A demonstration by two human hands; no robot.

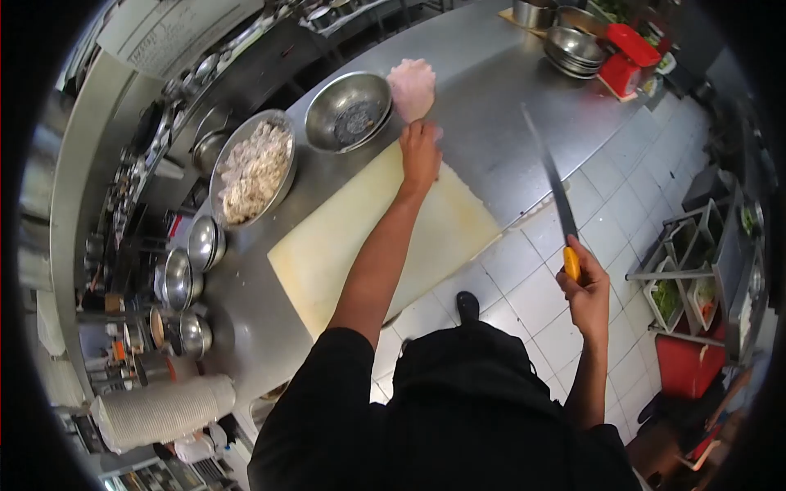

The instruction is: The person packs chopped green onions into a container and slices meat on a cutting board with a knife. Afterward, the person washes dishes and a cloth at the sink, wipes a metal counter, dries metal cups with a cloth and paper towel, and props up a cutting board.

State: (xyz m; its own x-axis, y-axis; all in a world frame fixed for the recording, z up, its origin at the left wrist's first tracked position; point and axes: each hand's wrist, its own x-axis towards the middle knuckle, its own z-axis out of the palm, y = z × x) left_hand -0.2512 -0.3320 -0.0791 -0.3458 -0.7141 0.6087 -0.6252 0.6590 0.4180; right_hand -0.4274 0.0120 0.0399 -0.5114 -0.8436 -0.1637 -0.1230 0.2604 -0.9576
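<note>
Our right hand point(588, 288) grips the knife point(557, 186), blade pointing away from us. Our left hand point(420, 157) bends over the board's point(368, 225) far edge, fingers curled beside the meat point(412, 90); we cannot tell if they pinch it. The meat lies on the table point(483, 78), beside 1 bowl point(337, 110).

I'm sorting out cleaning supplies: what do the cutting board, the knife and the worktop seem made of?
Cutting board: probably plastic, matt, pale yellowish without visible grain.
Knife blade: likely steel, thin and grey; its finish is unclear.
Knife handle: perhaps plastic, evenly yellow-orange.
Worktop: seemingly stainless steel, grey with soft, blurred reflections.
</note>
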